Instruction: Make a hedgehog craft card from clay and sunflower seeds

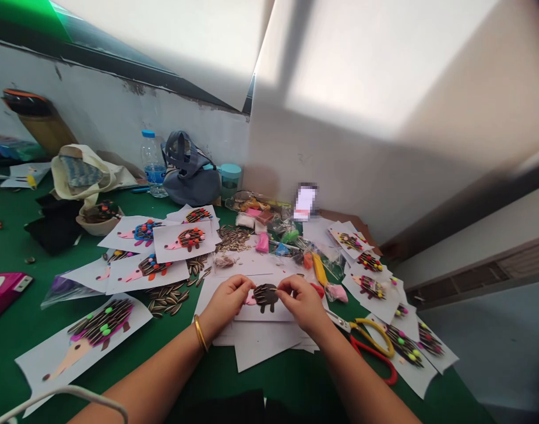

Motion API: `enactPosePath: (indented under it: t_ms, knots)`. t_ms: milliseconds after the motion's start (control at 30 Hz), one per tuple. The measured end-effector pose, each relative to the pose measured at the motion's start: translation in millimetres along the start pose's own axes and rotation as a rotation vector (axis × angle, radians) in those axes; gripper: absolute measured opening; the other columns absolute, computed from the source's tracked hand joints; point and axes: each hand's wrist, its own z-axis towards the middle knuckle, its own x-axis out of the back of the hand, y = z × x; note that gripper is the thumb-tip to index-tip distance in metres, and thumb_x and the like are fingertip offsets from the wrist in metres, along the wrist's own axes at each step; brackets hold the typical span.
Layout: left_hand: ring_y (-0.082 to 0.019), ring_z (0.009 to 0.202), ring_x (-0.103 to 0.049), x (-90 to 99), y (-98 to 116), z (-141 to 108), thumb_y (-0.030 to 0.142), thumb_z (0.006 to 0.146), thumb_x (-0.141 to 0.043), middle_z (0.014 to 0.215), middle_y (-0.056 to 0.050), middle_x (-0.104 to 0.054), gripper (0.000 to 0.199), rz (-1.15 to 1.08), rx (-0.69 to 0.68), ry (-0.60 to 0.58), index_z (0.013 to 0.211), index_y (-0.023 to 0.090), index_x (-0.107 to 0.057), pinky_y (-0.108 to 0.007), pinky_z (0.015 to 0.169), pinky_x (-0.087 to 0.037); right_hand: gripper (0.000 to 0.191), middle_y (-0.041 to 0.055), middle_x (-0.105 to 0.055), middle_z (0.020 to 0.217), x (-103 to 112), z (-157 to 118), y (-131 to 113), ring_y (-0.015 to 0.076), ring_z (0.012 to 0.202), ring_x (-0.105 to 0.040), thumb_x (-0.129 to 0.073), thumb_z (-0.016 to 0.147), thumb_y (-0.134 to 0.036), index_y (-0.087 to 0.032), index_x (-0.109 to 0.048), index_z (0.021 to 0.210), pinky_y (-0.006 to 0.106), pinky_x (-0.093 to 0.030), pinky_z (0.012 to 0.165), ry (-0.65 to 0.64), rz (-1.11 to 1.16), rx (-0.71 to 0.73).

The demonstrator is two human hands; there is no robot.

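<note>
Between my hands lies a small hedgehog figure [266,298] with a dark clay body, a pink snout and short legs, on white paper [263,315]. Sunflower seeds stand in the left and upper part of its body; the right part is bare. My left hand [235,299], a gold bangle at its wrist, is closed beside the snout; what its fingertips hold, if anything, is hidden. At the body's right edge, my right hand [301,299] pinches a slim seed-like piece, apparently a sunflower seed. Loose sunflower seeds [167,299] lie left of the paper.
Finished hedgehog pictures [181,240] cover the left side, with others [370,285] at the right. Scissors [375,341] lie by my right forearm. Behind are bagged coloured clay [291,235], a phone [305,201], a water bottle [155,171] and a blue-grey bag [190,176].
</note>
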Motion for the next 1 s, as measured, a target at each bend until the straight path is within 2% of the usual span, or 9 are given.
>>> enactPosePath:
  t_ms: [100,367,1000]
  knots:
    - [-0.007,0.042,-0.033,2.3,-3,4,0.052,0.078,-0.056,0.054,0.007,-0.044,0.037,-0.068,0.027,0.068,0.085,0.016,-0.060,-0.019,0.040,-0.023,0.006,0.0012,-0.062,0.082,-3,3,13,0.0160,0.080,-0.057,-0.060,0.081,-0.019,-0.021,-0.065,0.078,0.027,-0.043,0.073,-0.032,-0.069,0.009]
    - [-0.006,0.041,-0.032,1.6,-10,8,0.052,0.079,-0.056,0.053,0.007,-0.045,0.038,-0.080,0.054,0.085,0.085,0.015,-0.060,-0.018,0.040,-0.021,0.012,0.0011,-0.062,0.085,-25,7,22,0.0153,0.084,-0.057,-0.058,0.084,-0.015,-0.022,-0.067,0.081,0.026,-0.042,0.075,-0.063,-0.214,0.095]
    - [-0.006,0.042,-0.032,1.9,-11,8,0.051,0.079,-0.057,0.053,0.007,-0.044,0.037,-0.093,0.051,0.087,0.085,0.015,-0.061,-0.018,0.040,-0.021,0.012,0.0025,-0.064,0.086,-28,14,20,0.0165,0.086,-0.058,-0.059,0.088,-0.015,-0.022,-0.068,0.086,0.026,-0.042,0.076,-0.131,-0.452,0.216]
